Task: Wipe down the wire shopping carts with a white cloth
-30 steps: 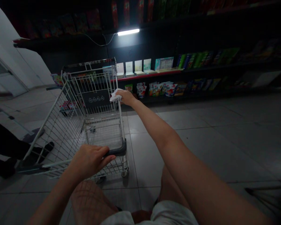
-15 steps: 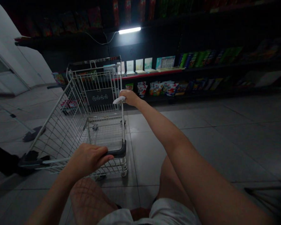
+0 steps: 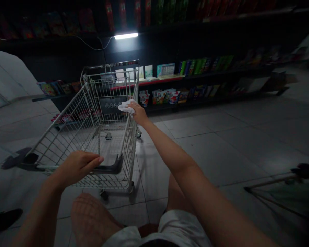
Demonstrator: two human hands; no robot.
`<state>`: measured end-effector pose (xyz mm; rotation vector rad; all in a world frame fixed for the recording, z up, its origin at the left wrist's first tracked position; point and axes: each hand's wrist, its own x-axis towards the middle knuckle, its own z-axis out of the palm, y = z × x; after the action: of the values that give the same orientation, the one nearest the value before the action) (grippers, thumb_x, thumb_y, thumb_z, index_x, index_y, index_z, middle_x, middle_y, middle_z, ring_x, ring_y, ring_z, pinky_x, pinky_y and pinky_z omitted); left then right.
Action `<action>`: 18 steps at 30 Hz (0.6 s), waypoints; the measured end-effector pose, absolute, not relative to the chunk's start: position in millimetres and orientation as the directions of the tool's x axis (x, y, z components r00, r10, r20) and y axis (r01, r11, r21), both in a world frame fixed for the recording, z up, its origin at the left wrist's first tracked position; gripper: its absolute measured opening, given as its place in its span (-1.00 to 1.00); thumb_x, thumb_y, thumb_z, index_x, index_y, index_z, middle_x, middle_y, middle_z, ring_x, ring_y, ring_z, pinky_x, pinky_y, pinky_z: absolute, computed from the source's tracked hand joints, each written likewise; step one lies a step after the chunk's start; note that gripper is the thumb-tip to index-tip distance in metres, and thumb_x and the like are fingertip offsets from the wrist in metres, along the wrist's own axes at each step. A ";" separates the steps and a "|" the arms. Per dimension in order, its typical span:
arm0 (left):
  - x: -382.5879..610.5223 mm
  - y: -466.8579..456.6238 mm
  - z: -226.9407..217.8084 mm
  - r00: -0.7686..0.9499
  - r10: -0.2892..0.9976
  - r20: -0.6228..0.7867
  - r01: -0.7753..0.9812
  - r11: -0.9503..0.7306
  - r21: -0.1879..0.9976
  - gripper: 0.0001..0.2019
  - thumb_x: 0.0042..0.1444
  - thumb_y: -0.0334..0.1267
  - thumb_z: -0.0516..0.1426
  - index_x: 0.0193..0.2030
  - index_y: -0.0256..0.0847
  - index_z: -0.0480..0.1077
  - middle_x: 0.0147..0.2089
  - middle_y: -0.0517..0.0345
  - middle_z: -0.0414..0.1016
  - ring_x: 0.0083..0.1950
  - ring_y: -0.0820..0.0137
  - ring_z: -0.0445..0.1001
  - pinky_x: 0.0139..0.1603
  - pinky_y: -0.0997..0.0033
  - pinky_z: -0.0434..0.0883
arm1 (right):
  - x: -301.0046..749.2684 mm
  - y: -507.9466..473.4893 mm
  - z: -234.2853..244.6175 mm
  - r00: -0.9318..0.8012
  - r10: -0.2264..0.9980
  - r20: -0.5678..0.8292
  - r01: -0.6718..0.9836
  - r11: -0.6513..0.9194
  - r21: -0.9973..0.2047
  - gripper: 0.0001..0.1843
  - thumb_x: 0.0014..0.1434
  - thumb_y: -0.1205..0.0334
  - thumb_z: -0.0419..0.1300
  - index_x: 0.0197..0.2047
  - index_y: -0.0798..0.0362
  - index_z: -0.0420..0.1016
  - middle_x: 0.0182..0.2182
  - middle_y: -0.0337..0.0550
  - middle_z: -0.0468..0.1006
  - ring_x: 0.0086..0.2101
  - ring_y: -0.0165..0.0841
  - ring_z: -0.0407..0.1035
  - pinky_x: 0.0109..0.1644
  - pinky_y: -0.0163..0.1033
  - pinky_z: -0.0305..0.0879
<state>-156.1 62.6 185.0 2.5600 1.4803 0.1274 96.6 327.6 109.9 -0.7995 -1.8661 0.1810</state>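
A metal wire shopping cart [image 3: 130, 145] stands in front of me, its basket bare inside. My left hand [image 3: 78, 165] is closed over the cart's handle bar [image 3: 109, 168], thumb towards the dark corner piece. With my arm stretched forward, my right hand [image 3: 138, 113] grips a crumpled white cloth [image 3: 127, 106]. The cloth lies against the top rail on the cart's right side, near the far end. A dark panel with round symbols [image 3: 112, 105] hangs at the far end of the cart, partly covered by the cloth.
Dark store shelves [image 3: 170, 78] with packets, boxes and bottles run behind the cart under a lit tube lamp [image 3: 126, 36]. A black shoe [image 3: 5, 219] shows at the lower left. At the right stands a thin-legged folding frame [image 3: 270, 185]. Grey tiles [image 3: 195, 147] cover the floor.
The cart has turned, and its handle sits further left in view with my left hand. My right hand still holds the cloth at the right rail; more of the cloth shows. The view has shifted right.
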 end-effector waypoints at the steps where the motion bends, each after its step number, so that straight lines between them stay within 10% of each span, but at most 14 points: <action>1: -148.7 63.5 189.0 0.458 0.888 -0.029 0.878 -0.448 0.166 -0.47 0.32 0.07 -0.19 -0.56 -0.19 0.24 -0.59 0.20 0.30 -0.52 0.46 0.29 -0.43 0.42 0.14 | 97.4 322.2 105.9 -0.184 0.617 0.765 0.436 0.749 -0.499 -0.55 0.02 0.56 0.06 -0.04 0.09 0.53 0.07 -0.09 0.54 0.23 -0.25 0.29 0.39 0.00 0.15; 10: -73.9 59.3 178.3 0.287 0.954 -0.083 0.956 -0.291 -0.047 -0.57 0.36 0.02 -0.26 -0.26 -0.16 0.29 -0.34 0.02 0.52 -0.30 0.22 0.50 -0.33 0.30 0.18 | 87.8 223.0 74.9 0.050 0.679 0.733 0.325 0.683 -0.655 -0.33 0.07 0.54 0.00 0.24 0.02 0.38 0.33 -0.13 0.29 0.33 -0.30 0.17 0.46 -0.06 0.07; 18: -91.7 68.1 175.5 0.366 0.927 -0.082 0.927 -0.355 0.124 -0.64 0.33 -0.01 -0.23 -0.40 -0.12 0.15 -0.48 0.17 0.33 -0.42 0.33 0.35 -0.33 0.33 0.17 | 39.9 114.4 22.9 0.066 0.649 0.758 0.280 0.717 -0.638 -0.21 0.07 0.48 0.01 0.37 -0.09 0.21 0.35 -0.17 0.23 0.38 -0.21 0.05 0.48 0.00 0.05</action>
<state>-91.7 68.1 175.5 2.4698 1.6895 0.0035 39.9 114.4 22.9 -0.7924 -1.5229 0.3277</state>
